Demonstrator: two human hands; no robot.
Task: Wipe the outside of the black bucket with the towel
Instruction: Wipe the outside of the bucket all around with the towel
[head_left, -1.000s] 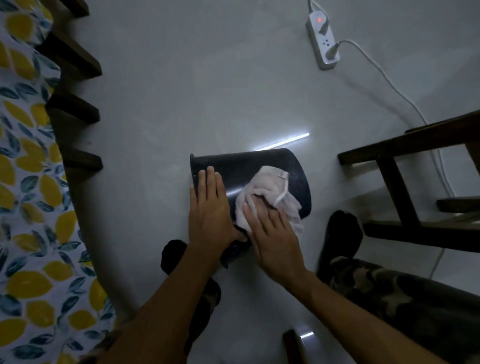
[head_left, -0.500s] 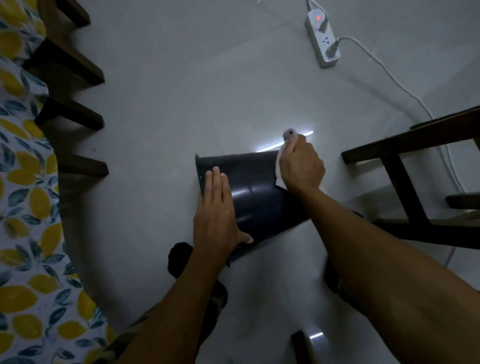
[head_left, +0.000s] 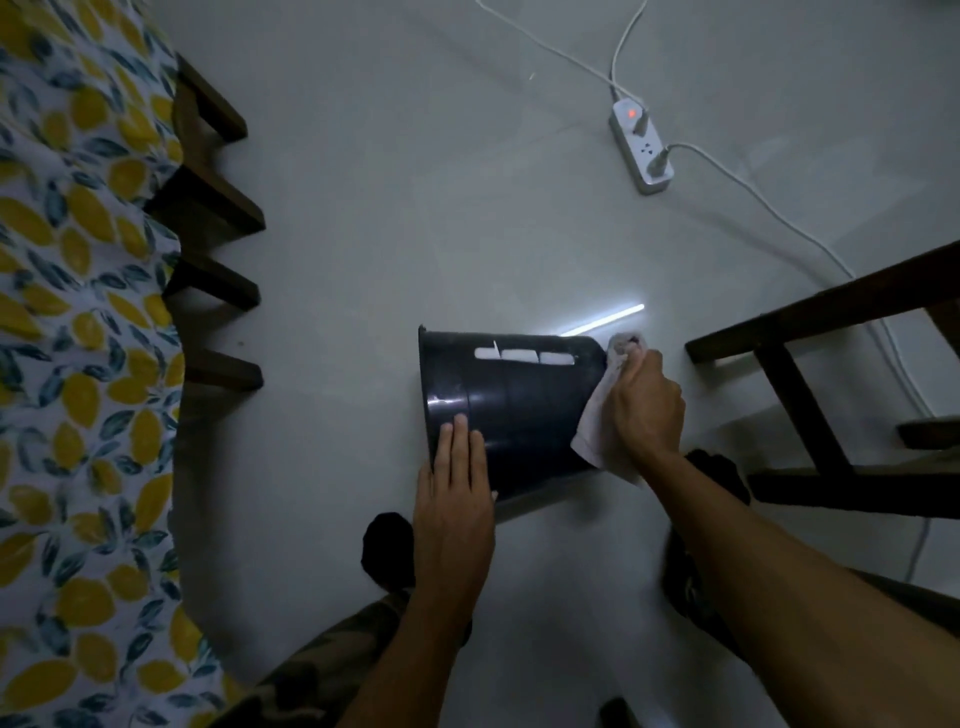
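The black bucket (head_left: 524, 410) lies on its side on the pale floor, rim to the left and base to the right, with white reflections along its upper wall. My left hand (head_left: 456, 499) rests flat on the near side of its wall by the rim, fingers together. My right hand (head_left: 644, 410) presses the white towel (head_left: 597, 431) against the bucket's base end at the right. The towel hangs below my palm and bunches above my knuckles.
A table with a lemon-print cloth (head_left: 78, 364) and dark wooden legs (head_left: 218, 291) stands at the left. A dark wooden chair frame (head_left: 810, 374) is close on the right. A white power strip (head_left: 644, 150) with cables lies on the floor behind. My dark-socked feet (head_left: 389, 551) flank the bucket.
My right hand has carried the towel from the bucket's side wall across to its base end. The bucket has rolled a little. The camera has tilted, bringing more floor into view.
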